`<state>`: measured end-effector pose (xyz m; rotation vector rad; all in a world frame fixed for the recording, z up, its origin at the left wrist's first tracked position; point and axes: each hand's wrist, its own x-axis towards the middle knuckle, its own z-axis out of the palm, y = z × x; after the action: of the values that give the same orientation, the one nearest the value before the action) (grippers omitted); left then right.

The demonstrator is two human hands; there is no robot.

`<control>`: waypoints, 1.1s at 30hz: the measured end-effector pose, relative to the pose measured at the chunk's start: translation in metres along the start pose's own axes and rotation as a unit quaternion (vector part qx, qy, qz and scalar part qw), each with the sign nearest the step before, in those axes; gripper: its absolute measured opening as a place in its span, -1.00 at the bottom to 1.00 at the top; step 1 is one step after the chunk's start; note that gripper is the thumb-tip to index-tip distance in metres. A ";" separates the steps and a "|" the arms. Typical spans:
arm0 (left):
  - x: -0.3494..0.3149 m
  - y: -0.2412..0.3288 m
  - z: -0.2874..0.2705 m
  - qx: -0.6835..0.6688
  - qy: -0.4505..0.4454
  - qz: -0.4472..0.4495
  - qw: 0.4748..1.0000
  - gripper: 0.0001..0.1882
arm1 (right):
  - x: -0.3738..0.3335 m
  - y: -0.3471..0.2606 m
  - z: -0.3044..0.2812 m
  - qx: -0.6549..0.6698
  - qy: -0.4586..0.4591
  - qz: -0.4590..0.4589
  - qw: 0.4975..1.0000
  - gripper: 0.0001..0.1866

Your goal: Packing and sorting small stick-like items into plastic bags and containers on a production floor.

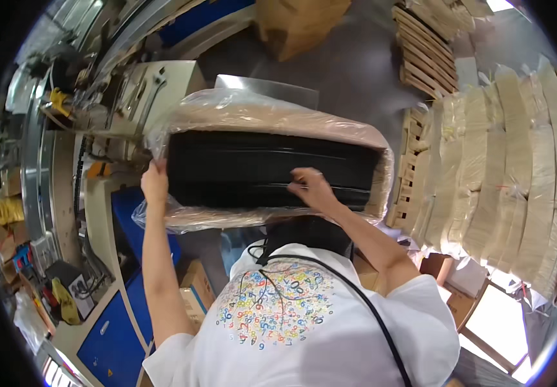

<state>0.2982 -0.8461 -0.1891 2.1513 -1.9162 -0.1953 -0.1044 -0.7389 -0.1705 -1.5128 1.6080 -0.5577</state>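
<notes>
In front of me is a long open cardboard box (343, 129), its rim covered by a clear plastic liner (217, 98). Long, glossy black parts (233, 165) lie inside it, with ridges running lengthwise; I cannot tell their kind. At the box's left end, my left hand (154, 182) is closed on the edge of the plastic liner. Over the right half of the black parts hovers my right hand (314, 191), fingers curled and thumb close to them. Whether anything thin is between those fingers is too small to make out.
Left stands a machine bench with wrenches (152, 97) and blue-doored cabinets (112, 335). A clear sheet (272, 90) sticks up behind the box. Wrapped stacks of cardboard (485, 161) and wooden pallets (425, 58) stand on the right. A large carton (298, 26) is farther back.
</notes>
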 end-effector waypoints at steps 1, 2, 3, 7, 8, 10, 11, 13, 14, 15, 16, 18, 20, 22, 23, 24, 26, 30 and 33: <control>0.007 0.004 -0.002 0.005 -0.006 -0.006 1.000 -0.66 | 0.001 0.009 -0.018 -0.074 0.119 0.014 0.990 -0.60; 0.015 0.006 -0.001 -0.006 -0.006 0.010 1.000 -0.67 | 0.000 0.033 -0.032 -0.116 0.233 0.043 0.965 -0.57; 0.023 0.009 0.002 -0.016 -0.006 0.026 1.000 -0.68 | -0.002 0.058 -0.048 -0.169 0.304 0.047 0.936 -0.50; 0.036 0.020 0.007 -0.052 0.028 0.062 0.996 -0.66 | -0.008 0.092 -0.077 -0.198 0.381 0.256 0.866 -0.28; 0.033 0.017 0.012 -0.023 0.008 0.008 1.000 -0.67 | -0.005 0.091 -0.077 -0.191 0.383 0.257 0.866 -0.28; 0.025 0.052 0.006 0.128 0.093 -0.006 0.987 -0.35 | -0.002 0.087 -0.076 -0.123 0.387 0.347 0.846 -0.24; 0.019 0.098 -0.006 0.250 0.068 -0.017 0.966 -0.23 | -0.003 0.089 -0.074 -0.120 0.390 0.352 0.842 -0.24; -0.003 0.169 -0.005 0.133 0.054 0.142 0.979 -0.35 | -0.004 0.091 -0.073 -0.180 0.437 0.321 0.821 -0.23; -0.016 0.200 0.002 0.055 -0.006 0.254 0.966 -0.41 | -0.005 0.092 -0.075 -0.178 0.438 0.323 0.820 -0.23; -0.034 0.234 0.009 -0.026 -0.042 0.335 0.941 -0.44 | -0.004 0.093 -0.079 -0.185 0.413 0.330 0.829 -0.20; -0.040 0.279 0.010 -0.015 -0.294 0.363 0.884 -0.43 | -0.003 0.095 -0.083 -0.194 0.388 0.338 0.835 -0.18; -0.087 0.296 0.061 -0.156 -0.206 0.548 0.796 -0.44 | -0.001 0.084 -0.086 -0.211 0.351 0.331 0.850 -0.15; -0.113 0.309 0.098 -0.135 -0.235 0.620 0.736 -0.38 | 0.000 0.075 -0.088 -0.239 0.284 0.319 0.872 -0.07; -0.124 0.318 0.114 -0.083 -0.254 0.651 0.711 -0.35 | -0.004 0.074 -0.086 -0.260 0.258 0.305 0.879 -0.02; -0.124 0.318 0.116 -0.087 -0.254 0.650 0.711 -0.35 | -0.006 0.078 -0.084 -0.258 0.258 0.302 0.881 0.00; -0.124 0.315 0.118 -0.081 -0.255 0.668 0.694 -0.36 | -0.007 0.082 -0.084 -0.254 0.248 0.306 0.883 0.06; -0.125 0.311 0.121 -0.091 -0.249 0.693 0.670 -0.38 | -0.009 0.089 -0.091 -0.259 0.229 0.295 0.891 0.08; -0.123 0.309 0.122 -0.084 -0.246 0.701 0.664 -0.40 | -0.009 0.092 -0.092 -0.256 0.205 0.245 0.912 0.05; -0.123 0.310 0.126 -0.098 -0.244 0.699 0.665 -0.41 | -0.013 0.093 -0.091 -0.304 0.194 0.189 0.913 -0.05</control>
<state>-0.0473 -0.7680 -0.2325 0.0061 -2.9924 -0.6148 -0.2338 -0.7304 -0.1908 -1.5051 2.4841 -0.1355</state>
